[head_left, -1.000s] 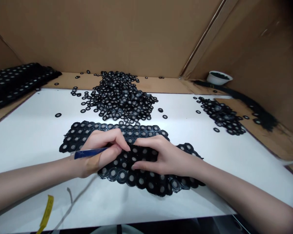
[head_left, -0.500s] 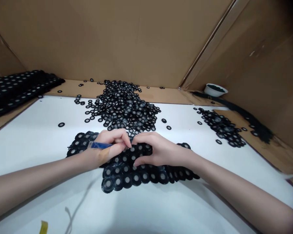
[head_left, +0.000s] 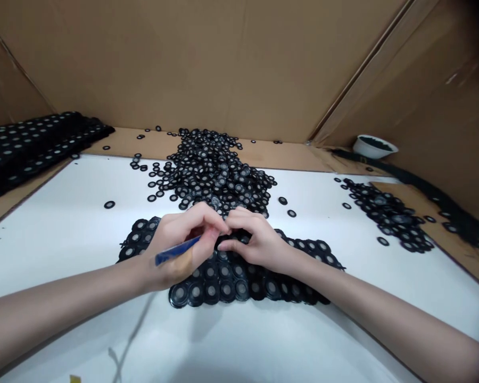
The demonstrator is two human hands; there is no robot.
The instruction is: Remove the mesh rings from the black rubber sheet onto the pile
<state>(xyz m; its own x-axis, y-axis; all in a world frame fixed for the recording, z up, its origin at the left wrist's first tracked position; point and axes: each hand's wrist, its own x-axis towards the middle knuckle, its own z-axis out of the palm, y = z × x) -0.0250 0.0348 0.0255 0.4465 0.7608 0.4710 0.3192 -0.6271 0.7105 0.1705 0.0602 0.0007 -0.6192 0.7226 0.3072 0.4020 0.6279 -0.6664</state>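
Observation:
A sheet of joined black discs with grey centres (head_left: 226, 289) lies on the white tabletop under both hands. My left hand (head_left: 191, 242) is closed over it, with a slim blue tool (head_left: 175, 251) running through the grip towards the palm. The tool's tip is hidden by the fingers. My right hand (head_left: 249, 236) has its fingertips together against those of my left hand, above the sheet; what they pinch is too small to make out. Behind the hands rises a heap of loose black discs (head_left: 215, 170).
Folded dark dotted material (head_left: 32, 146) lies at the back left. At the right are a smaller pile of discs (head_left: 391, 213), a white bowl (head_left: 374, 147) with dark contents and dark strands (head_left: 435, 197). Cardboard walls (head_left: 223, 64) stand behind.
The view has shifted slightly. My hands have come together at the fingertips, and the blue tool is tilted more steeply. The right thumb has moved up from the lower part of the sheet.

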